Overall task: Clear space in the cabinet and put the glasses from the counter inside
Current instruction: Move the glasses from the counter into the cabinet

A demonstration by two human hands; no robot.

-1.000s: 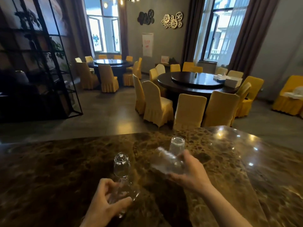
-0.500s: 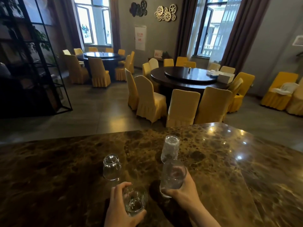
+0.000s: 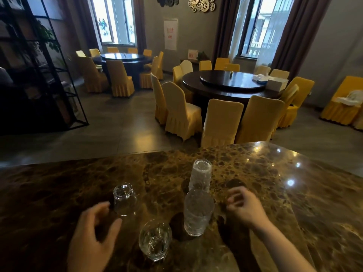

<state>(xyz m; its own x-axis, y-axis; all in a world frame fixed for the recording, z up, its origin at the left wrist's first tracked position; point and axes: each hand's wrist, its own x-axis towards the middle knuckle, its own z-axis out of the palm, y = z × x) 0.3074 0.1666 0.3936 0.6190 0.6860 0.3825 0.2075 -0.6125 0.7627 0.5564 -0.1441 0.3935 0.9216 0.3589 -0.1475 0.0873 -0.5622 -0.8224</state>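
Note:
Several clear glasses stand on the dark marble counter [image 3: 275, 193]. A short tumbler [image 3: 124, 200] sits upside down at the left. A short upright tumbler [image 3: 154, 240] is nearest me. A tall textured glass [image 3: 197, 213] stands upright at the centre, and a second tall textured glass [image 3: 200, 175] stands inverted behind it. My left hand [image 3: 92, 236] hovers with fingers apart between the two short tumblers, touching neither. My right hand [image 3: 245, 208] is just right of the tall upright glass, fingers loosely curled and holding nothing. No cabinet is in view.
Beyond the counter's far edge stand two round dark dining tables [image 3: 225, 83] ringed by yellow-covered chairs [image 3: 222, 122]. A black metal shelf frame [image 3: 39, 75] rises at the left. Bare counter stretches to the right and far left of the glasses.
Both hands have let go: the short tumbler from my left hand and the tall glass from my right now stand upright on the counter, and both hands have drawn slightly outward.

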